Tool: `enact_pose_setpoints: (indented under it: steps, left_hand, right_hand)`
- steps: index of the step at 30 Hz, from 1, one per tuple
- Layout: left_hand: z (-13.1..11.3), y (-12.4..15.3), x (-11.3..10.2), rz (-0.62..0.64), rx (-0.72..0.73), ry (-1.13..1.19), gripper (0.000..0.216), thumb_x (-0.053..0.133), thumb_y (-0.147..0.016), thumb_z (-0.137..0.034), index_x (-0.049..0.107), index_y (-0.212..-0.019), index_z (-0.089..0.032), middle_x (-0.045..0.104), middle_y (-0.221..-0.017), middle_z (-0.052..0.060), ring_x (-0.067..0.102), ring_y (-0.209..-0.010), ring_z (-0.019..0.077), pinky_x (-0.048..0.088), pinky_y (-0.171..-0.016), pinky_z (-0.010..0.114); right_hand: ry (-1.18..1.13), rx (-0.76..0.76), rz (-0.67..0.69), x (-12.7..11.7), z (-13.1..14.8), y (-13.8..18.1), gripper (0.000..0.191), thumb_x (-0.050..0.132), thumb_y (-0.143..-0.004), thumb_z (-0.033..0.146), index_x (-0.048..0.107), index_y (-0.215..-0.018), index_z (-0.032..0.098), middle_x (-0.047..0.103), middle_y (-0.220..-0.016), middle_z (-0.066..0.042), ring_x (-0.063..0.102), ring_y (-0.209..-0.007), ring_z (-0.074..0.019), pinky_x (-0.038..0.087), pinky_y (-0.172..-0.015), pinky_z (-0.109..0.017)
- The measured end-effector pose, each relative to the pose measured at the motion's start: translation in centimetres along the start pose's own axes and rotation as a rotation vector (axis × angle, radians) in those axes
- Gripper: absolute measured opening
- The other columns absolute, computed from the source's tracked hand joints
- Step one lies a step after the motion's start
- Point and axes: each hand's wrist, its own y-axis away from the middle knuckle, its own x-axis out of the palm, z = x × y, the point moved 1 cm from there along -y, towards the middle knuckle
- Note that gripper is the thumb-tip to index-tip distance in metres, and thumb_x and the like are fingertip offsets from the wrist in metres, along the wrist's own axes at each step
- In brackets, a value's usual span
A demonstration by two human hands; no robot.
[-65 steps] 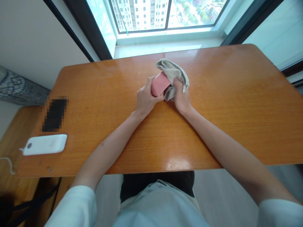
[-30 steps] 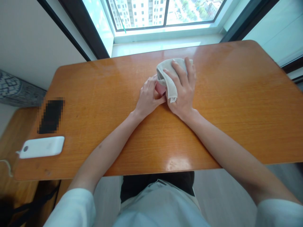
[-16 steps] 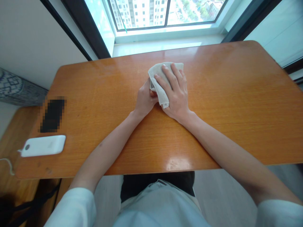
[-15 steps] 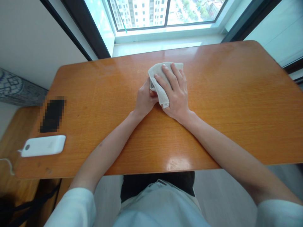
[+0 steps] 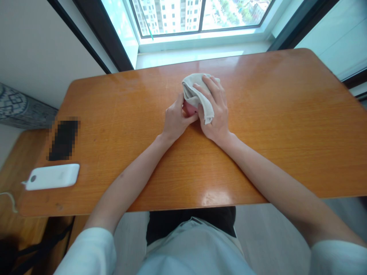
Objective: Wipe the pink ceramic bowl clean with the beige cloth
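Note:
A pink, rounded object (image 5: 189,109) shows between my hands, mostly covered, so its kind is unclear. My left hand (image 5: 177,118) is closed around its left side, with the thumb along the near edge. Over its top and right side lies a light grey cloth (image 5: 197,89), one corner hanging toward me. My right hand (image 5: 215,109) grips this cloth, fingers curved over it and pressing it on the pink object. Both hands are over the wooden table (image 5: 129,126), near its middle.
On the table's left end lie a white oblong device (image 5: 53,177) with a cable and a pixelated dark rectangle (image 5: 63,140). A window (image 5: 200,17) with a sill is behind the far edge. A patterned grey item (image 5: 25,105) stands at the left.
My right hand has shifted and turned slightly with the cloth, whose hanging corner moved right. More of the pink object now shows. My left hand stays nearly in place.

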Motion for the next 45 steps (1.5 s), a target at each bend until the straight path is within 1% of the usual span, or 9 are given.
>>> enact_pose_setpoints:
  steps: [4, 9, 12, 16, 25, 33, 36, 39, 45]
  left_hand:
    - [-0.3, 0.1, 0.0, -0.004, 0.025, 0.000, 0.055, 0.087, -0.089, -0.036, 0.063, -0.137, -0.026, 0.083, -0.118, 0.002, 0.078, -0.099, 0.0203, 0.062, -0.095, 0.034]
    - [-0.5, 0.0, -0.1, 0.018, 0.026, 0.014, 0.064, 0.088, -0.090, -0.041, 0.062, -0.146, -0.026, 0.081, -0.135, 0.006, 0.080, -0.110, 0.0223, 0.062, -0.098, 0.034]
    - [-0.6, 0.0, -0.2, 0.023, 0.020, 0.006, 0.063, 0.088, -0.091, -0.044, 0.062, -0.146, -0.027, 0.081, -0.136, 0.005, 0.079, -0.113, 0.0229, 0.062, -0.099, 0.034]
    - [-0.7, 0.1, -0.3, 0.030, 0.024, -0.010, 0.063, 0.087, -0.093, -0.047, 0.061, -0.147, -0.030, 0.081, -0.137, 0.004, 0.079, -0.114, 0.0239, 0.063, -0.100, 0.036]
    - [-1.2, 0.2, -0.6, 0.029, 0.023, 0.001, 0.064, 0.087, -0.093, -0.052, 0.061, -0.147, -0.030, 0.080, -0.138, 0.005, 0.080, -0.117, 0.0252, 0.064, -0.105, 0.038]
    - [-0.5, 0.2, -0.3, 0.039, 0.101, 0.007, 0.071, 0.081, -0.097, -0.062, 0.057, -0.156, -0.032, 0.071, -0.156, 0.009, 0.072, -0.141, 0.0295, 0.062, -0.113, 0.041]
    - [0.0, 0.1, -0.2, 0.042, 0.136, 0.044, 0.075, 0.078, -0.097, -0.069, 0.055, -0.158, -0.031, 0.070, -0.157, 0.010, 0.069, -0.145, 0.0304, 0.059, -0.118, 0.042]
    - [0.4, 0.1, 0.0, 0.050, 0.164, 0.080, 0.077, 0.076, -0.097, -0.071, 0.053, -0.160, -0.032, 0.069, -0.159, 0.009, 0.067, -0.148, 0.0309, 0.057, -0.121, 0.043]
    - [0.5, 0.1, 0.1, 0.008, 0.126, 0.106, 0.062, 0.077, -0.099, -0.065, 0.063, -0.144, -0.026, 0.079, -0.138, 0.009, 0.078, -0.125, 0.0285, 0.064, -0.105, 0.044]
  right_hand:
    - [0.007, -0.002, -0.060, 0.0, -0.8, -0.3, 0.058, 0.037, -0.114, 0.062, 0.059, -0.160, 0.033, 0.056, -0.171, -0.006, 0.045, -0.167, -0.0282, 0.031, -0.143, -0.058]
    - [-0.106, 0.205, -0.092, 0.4, -1.9, -0.3, 0.058, 0.036, -0.112, 0.067, 0.064, -0.151, 0.036, 0.065, -0.159, -0.007, 0.053, -0.161, -0.0317, 0.037, -0.139, -0.061]
    - [-0.156, 0.368, -0.176, 0.7, -2.6, -0.1, 0.058, 0.042, -0.109, 0.070, 0.074, -0.134, 0.029, 0.076, -0.142, -0.010, 0.066, -0.146, -0.0321, 0.044, -0.134, -0.057]
    - [-0.269, 0.494, -0.274, 1.0, -4.0, 0.2, 0.054, 0.045, -0.108, 0.069, 0.077, -0.120, 0.026, 0.081, -0.126, -0.007, 0.068, -0.144, -0.0286, 0.050, -0.128, -0.049]
    - [-0.380, 0.657, -0.249, 0.9, -5.6, 0.2, 0.055, 0.046, -0.106, 0.072, 0.076, -0.115, 0.026, 0.084, -0.119, -0.005, 0.072, -0.136, -0.0286, 0.054, -0.124, -0.049]
    - [-0.334, 0.573, -0.267, 0.9, -4.5, 0.4, 0.060, 0.044, -0.108, 0.074, 0.077, -0.122, 0.026, 0.086, -0.116, -0.006, 0.070, -0.141, -0.0298, 0.056, -0.122, -0.047]
    - [-0.258, 0.451, -0.302, 0.6, -3.5, 0.5, 0.061, 0.047, -0.108, 0.074, 0.077, -0.119, 0.023, 0.085, -0.119, -0.009, 0.073, -0.134, -0.0307, 0.055, -0.123, -0.050]
    - [-0.181, 0.282, -0.234, 0.1, -2.6, 0.5, 0.062, 0.046, -0.108, 0.076, 0.075, -0.131, 0.026, 0.080, -0.136, -0.011, 0.071, -0.138, -0.0329, 0.051, -0.128, -0.059]
    - [-0.024, 0.021, -0.039, -0.6, -0.6, 0.3, 0.065, 0.043, -0.107, 0.079, 0.067, -0.151, 0.038, 0.064, -0.166, -0.004, 0.045, -0.168, -0.0363, 0.035, -0.141, -0.068]
